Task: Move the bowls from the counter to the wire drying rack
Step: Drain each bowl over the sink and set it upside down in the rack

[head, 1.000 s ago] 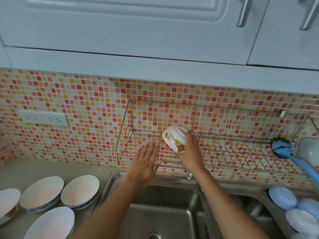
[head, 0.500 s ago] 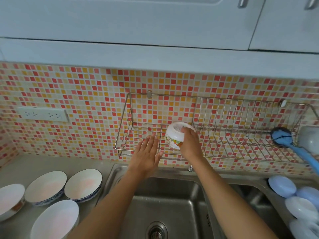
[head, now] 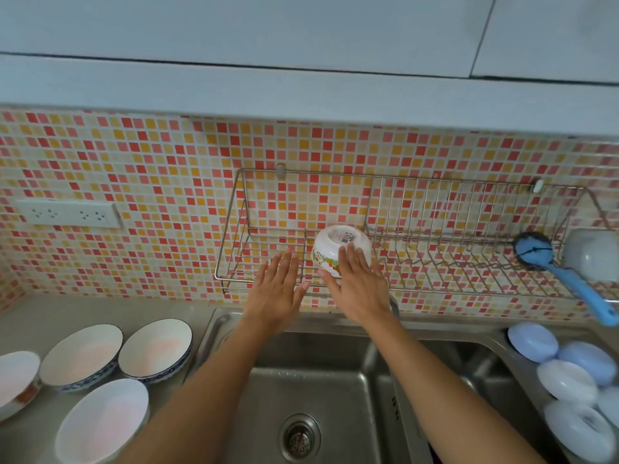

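A small white bowl (head: 335,241) with a cartoon print sits upside down on the wire drying rack (head: 432,209), in its left section. My right hand (head: 358,288) lies against the bowl's near side with fingers straight and apart, not curled around it. My left hand (head: 276,291) hovers flat and open at the rack's front rail, just left of the bowl and holding nothing. Several larger white bowls stand upright on the counter at lower left: two blue-rimmed ones (head: 82,354) (head: 155,346), a plain one (head: 100,421), and one cut off by the edge (head: 15,376).
A blue dish brush (head: 536,251) and a white cup (head: 593,259) occupy the rack's right end. The steel sink (head: 318,390) lies below my arms. Blue and white round dishes (head: 532,341) are stacked at right. A wall socket (head: 67,214) sits left; cabinets overhang.
My right hand turned the bowl upside down, set it on the rack and straightened its fingers off it. The left hand stayed near the front rail. The view tilted down.
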`<state>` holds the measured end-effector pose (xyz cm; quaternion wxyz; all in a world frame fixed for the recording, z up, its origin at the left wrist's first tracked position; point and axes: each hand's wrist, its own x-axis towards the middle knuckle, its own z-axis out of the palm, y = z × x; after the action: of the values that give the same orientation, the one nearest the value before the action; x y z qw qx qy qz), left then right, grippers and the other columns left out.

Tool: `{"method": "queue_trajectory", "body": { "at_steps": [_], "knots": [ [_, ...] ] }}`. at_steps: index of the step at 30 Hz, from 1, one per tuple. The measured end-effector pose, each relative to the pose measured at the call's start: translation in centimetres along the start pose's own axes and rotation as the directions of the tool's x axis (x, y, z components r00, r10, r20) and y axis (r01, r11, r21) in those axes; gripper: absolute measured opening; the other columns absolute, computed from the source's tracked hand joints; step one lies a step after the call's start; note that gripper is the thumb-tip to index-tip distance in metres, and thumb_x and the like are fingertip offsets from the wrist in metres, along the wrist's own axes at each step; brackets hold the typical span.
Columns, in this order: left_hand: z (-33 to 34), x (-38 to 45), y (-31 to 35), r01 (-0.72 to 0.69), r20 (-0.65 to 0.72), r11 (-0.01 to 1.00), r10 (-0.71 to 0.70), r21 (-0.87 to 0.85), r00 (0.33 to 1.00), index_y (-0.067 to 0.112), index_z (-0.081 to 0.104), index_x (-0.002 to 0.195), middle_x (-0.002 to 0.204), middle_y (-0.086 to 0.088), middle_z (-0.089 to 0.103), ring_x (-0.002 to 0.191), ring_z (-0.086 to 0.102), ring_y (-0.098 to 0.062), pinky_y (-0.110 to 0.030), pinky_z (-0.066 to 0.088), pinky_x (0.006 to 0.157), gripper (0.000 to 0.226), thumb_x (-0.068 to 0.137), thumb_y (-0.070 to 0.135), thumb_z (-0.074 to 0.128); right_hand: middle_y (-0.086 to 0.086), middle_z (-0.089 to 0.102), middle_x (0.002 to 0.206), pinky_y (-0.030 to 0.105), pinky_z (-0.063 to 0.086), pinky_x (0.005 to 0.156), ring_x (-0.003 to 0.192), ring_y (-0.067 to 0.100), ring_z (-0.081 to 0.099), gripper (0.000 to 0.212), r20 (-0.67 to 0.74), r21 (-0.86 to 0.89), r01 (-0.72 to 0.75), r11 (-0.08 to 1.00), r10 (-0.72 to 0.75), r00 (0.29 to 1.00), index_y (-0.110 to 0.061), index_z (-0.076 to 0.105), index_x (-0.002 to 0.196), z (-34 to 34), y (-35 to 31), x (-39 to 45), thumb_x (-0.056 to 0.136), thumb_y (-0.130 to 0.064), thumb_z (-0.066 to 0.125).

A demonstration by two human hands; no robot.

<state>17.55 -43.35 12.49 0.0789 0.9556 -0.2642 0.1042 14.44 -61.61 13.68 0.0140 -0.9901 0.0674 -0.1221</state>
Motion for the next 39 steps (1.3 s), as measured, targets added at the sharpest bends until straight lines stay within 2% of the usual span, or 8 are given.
{"method": "queue_trajectory", "body": {
  "at_steps": [7, 11, 14, 20, 24, 29, 34, 39],
  "knots": [
    [-0.5, -0.6, 0.0, 0.027, 0.014, 0.999, -0.027, 0.019, 1.000, 0.017, -0.023, 0.145, 0.154, -0.002, -0.027, 0.139, -0.029, -0.018, -0.037, -0.017, 0.115, 0.071, 0.088, 0.059, -0.012, 0.003, -0.014, 0.164, 0.054, 0.003, 0.121, 0.152, 0.023, -0.007, 0.090, 0.140, 0.035, -0.007, 0.999, 0.002, 0.990, -0.017, -0.009, 0.156, -0.7, -0.3, 0.3, 0.088, -0.075, 0.003],
    [-0.9, -3.2, -0.7, 0.018, -0.003, 1.000, -0.018, -0.013, 1.000, 0.016, -0.019, 0.146, 0.155, -0.001, -0.024, 0.142, -0.025, -0.018, -0.036, -0.012, 0.118, 0.066, 0.097, 0.053, 0.005, 0.005, -0.002, 0.165, 0.051, 0.004, 0.122, 0.152, 0.025, 0.003, 0.088, 0.055, 0.031, -0.036, 0.999, 0.034, 0.998, -0.016, -0.003, 0.156, -1.1, -0.9, -0.5, 0.090, -0.072, 0.006],
    [-0.7, -7.4, -3.4, 0.024, -0.037, 0.990, -0.030, -0.141, 0.999, 0.018, -0.012, 0.150, 0.157, 0.004, -0.019, 0.143, -0.021, -0.013, -0.031, -0.012, 0.115, 0.066, 0.100, 0.048, 0.020, 0.007, 0.010, 0.164, 0.048, 0.004, 0.119, 0.151, 0.028, 0.010, 0.084, -0.076, 0.220, -0.028, 0.975, 0.046, 0.996, -0.017, 0.007, 0.157, -1.5, -3.2, -2.8, 0.090, -0.067, 0.015],
    [1.4, -16.7, -13.4, 0.390, 0.039, 0.883, -0.394, -0.263, 0.918, 0.020, -0.003, 0.151, 0.159, 0.002, -0.010, 0.146, -0.012, -0.018, -0.034, -0.006, 0.117, 0.063, 0.100, 0.041, 0.027, -0.001, 0.050, 0.143, 0.053, 0.047, 0.102, 0.131, 0.022, 0.048, 0.053, -0.207, 0.721, 0.142, 0.678, 0.016, 0.978, -0.024, 0.046, 0.138, 0.9, -12.1, -8.0, 0.098, -0.057, 0.037],
    [3.1, -21.5, -19.8, 0.588, 0.046, 0.773, -0.596, -0.240, 0.802, 0.006, 0.006, 0.150, 0.160, -0.012, -0.002, 0.147, -0.003, -0.027, -0.036, -0.001, 0.119, 0.062, 0.100, 0.028, 0.035, -0.004, 0.066, 0.112, 0.039, 0.053, 0.090, 0.102, 0.013, 0.062, 0.032, 0.056, 0.801, 0.056, 0.596, -0.167, 0.984, -0.021, 0.062, 0.116, 4.1, -20.2, -9.8, 0.095, -0.044, 0.054],
    [6.5, -25.2, -25.9, 0.723, 0.138, 0.638, -0.717, -0.264, 0.683, -0.008, 0.020, 0.143, 0.153, -0.027, 0.017, 0.143, 0.013, -0.038, -0.040, 0.005, 0.119, 0.056, 0.095, 0.013, 0.041, 0.009, 0.065, 0.121, 0.032, 0.047, 0.090, 0.106, 0.022, 0.061, 0.047, 0.585, 0.685, -0.342, 0.644, -0.205, 0.785, -0.012, 0.056, 0.129, 12.2, -29.0, -10.2, 0.091, -0.038, 0.065],
    [9.1, -27.4, -29.2, 0.786, 0.333, 0.468, -0.725, -0.405, 0.603, -0.002, 0.012, 0.148, 0.157, -0.019, 0.013, 0.145, 0.011, -0.031, -0.033, 0.008, 0.116, 0.056, 0.100, 0.017, 0.035, 0.007, 0.046, 0.141, 0.042, 0.057, 0.082, 0.116, 0.030, 0.058, 0.068, 0.817, 0.555, -0.735, 0.390, -0.092, 0.569, -0.018, 0.033, 0.149, 17.5, -35.5, -11.7, 0.090, -0.033, 0.066],
    [9.7, -28.6, -29.6, 0.732, 0.369, 0.398, -0.671, -0.553, 0.643, 0.005, 0.025, 0.145, 0.143, -0.018, 0.043, 0.127, 0.044, -0.036, -0.036, 0.037, 0.100, 0.050, 0.100, 0.023, 0.037, 0.009, 0.052, 0.127, 0.039, 0.059, 0.069, 0.108, 0.032, 0.059, 0.044, 0.808, 0.576, -0.784, 0.231, -0.016, 0.589, -0.014, 0.049, 0.132, 19.0, -37.3, -12.2, 0.090, -0.001, 0.047]
  ]
}}
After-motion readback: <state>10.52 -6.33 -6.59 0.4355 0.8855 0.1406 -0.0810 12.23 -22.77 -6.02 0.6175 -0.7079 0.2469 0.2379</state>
